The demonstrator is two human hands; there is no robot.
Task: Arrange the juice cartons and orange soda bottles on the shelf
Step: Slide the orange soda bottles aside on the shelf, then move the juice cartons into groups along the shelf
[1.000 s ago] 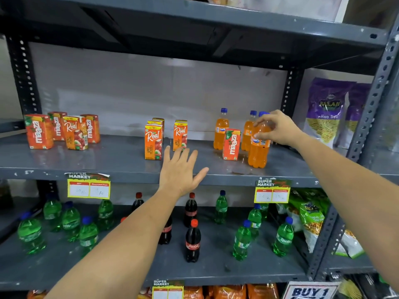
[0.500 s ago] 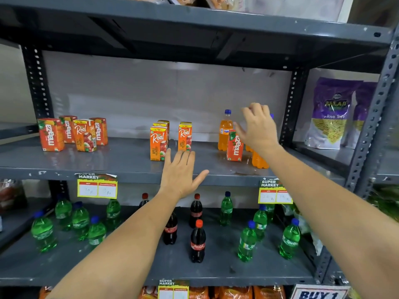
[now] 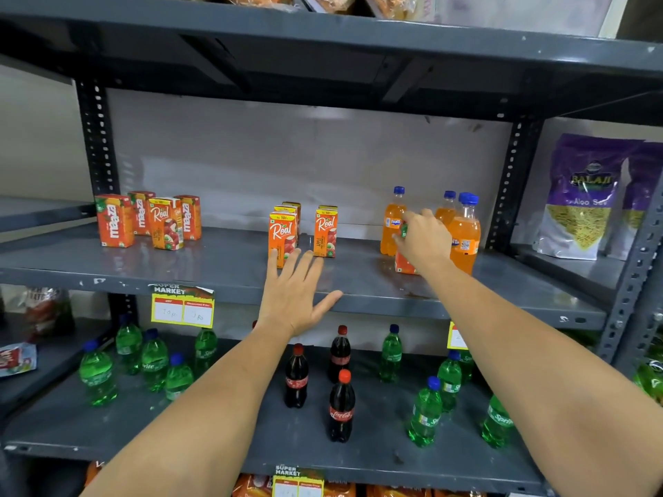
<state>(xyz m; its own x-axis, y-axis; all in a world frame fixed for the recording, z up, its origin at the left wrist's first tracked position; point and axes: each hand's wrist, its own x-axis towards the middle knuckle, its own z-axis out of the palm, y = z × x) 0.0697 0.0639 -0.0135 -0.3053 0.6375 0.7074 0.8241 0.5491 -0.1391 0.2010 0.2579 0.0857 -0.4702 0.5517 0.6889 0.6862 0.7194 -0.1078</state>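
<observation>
On the grey middle shelf [image 3: 215,274] a left group holds three Maaza cartons [image 3: 114,220] and one Real carton [image 3: 165,224]. Mid-shelf stand more Real cartons [image 3: 283,233], one [image 3: 325,231] slightly right. Three orange soda bottles [image 3: 464,234] with blue caps stand upright at the right end. My right hand [image 3: 423,242] closes over the top of a single Maaza carton [image 3: 404,265] in front of those bottles; most of that carton is hidden. My left hand [image 3: 294,292] lies flat and open on the shelf's front edge, fingertips touching the nearest Real carton.
On the shelf below stand green Sprite bottles [image 3: 97,374] and cola bottles [image 3: 341,407]. Purple snack bags [image 3: 581,202] fill the neighbouring bay to the right, beyond a perforated upright [image 3: 509,184]. Yellow price tags [image 3: 182,306] hang on the shelf edge.
My right hand let go of the front orange bottle, which now stands by the other bottles, then dropped left onto the lone Maaza carton. My left hand stayed on the shelf edge.
</observation>
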